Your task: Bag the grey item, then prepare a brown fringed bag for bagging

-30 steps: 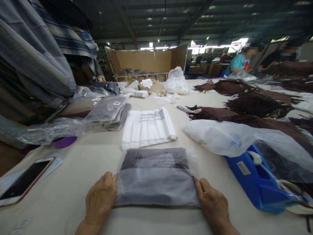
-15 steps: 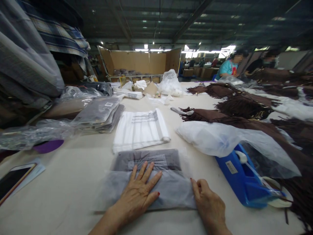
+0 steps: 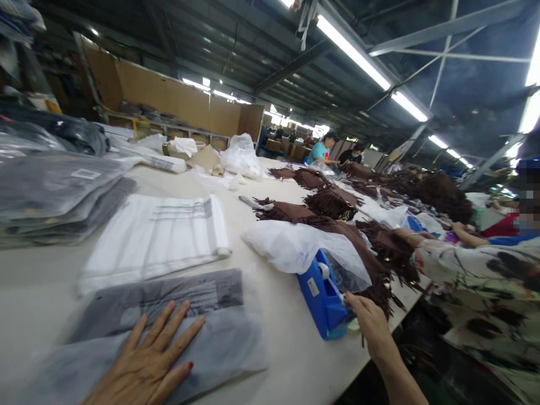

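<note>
A folded grey cloth in a frosted plastic bag [image 3: 230, 326] lies in front of me on the table. Flat on top of it, fingers spread, rests my left hand [image 3: 147, 360]. To the right stands a blue tape dispenser [image 3: 314, 304] with a small label on its side. My right hand [image 3: 371, 320] is at the dispenser's near right end, thumb and fingertips pinched on the clear tape [image 3: 337, 289]. A white plastic bag [image 3: 291, 242] droops over the dispenser's top. Beyond the grey package lies a folded white cloth with grey stripes [image 3: 156, 236].
Several bagged grey cloths [image 3: 54, 191] are stacked at the left. Brown fringed cloths [image 3: 333, 202] spread along the table's right side. A person in a patterned top [image 3: 459, 270] stands close by on the right. Crumpled clear plastic [image 3: 240, 154] lies at the back.
My right hand has moved from the package's right edge to the tape dispenser. My view has swung right and tilted. My left hand stays flat on the package.
</note>
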A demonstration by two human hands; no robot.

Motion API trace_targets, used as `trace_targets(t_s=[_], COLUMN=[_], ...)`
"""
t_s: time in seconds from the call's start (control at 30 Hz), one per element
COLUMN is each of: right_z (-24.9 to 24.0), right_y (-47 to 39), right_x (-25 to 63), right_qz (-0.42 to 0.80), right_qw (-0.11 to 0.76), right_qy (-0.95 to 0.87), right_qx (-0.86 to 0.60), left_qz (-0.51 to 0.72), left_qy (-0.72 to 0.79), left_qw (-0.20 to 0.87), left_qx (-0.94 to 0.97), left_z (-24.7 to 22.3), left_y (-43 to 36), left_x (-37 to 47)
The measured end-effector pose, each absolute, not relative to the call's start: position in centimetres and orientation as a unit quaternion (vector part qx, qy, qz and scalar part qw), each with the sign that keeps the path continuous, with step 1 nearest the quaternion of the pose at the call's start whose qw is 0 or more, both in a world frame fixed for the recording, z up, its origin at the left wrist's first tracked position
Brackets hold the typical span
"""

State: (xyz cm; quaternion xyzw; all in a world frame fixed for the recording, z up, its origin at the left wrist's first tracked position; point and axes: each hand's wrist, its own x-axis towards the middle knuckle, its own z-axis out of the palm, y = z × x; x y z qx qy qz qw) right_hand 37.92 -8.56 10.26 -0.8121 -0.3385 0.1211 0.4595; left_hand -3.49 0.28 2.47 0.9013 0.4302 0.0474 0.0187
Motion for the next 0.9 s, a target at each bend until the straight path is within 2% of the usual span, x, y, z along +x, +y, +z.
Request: trace_targets(t_s=[0.17,0.37,0.43,0.63,0.8,0.9], right_z=[9.4,9.6,9.0,5.4,3.8,3.1], right_y=[-7.4,-10.9,-12.8,-13.7,-13.3,-15.0], right_x=[37.2,36.4,36.1,34.9,34.9,34.4], right_qz=[0.201,0.159,0.178,0.314,0.295,0.279], right_qw=[0.545,0.662,0.684,0.668,0.674,0.611], right_qy=[-0.288,-0.233,-0.191,-0.118,-0.115,-0.156], right_qx=[-0.761,-0.695,-0.681,-0.664,-0.668,-0.725], left_qz=[0.038,0.054,0.072,0.111,0.091,0.085], left_qy=[0.432,0.419,0.414,0.403,0.415,0.413], left_qw=[0.016,0.003,-0.009,-0.055,-0.026,-0.003], left_qx=[0.901,0.906,0.908,0.907,0.905,0.907], left_z=[1.4,0.6,-0.2,-2.1,-0.7,0.9], left_y=[0.4,0.8,0.9,0.9,0.9,0.4], left_x=[-3.6,-3.9,-4.2,-4.9,-4.4,-4.0])
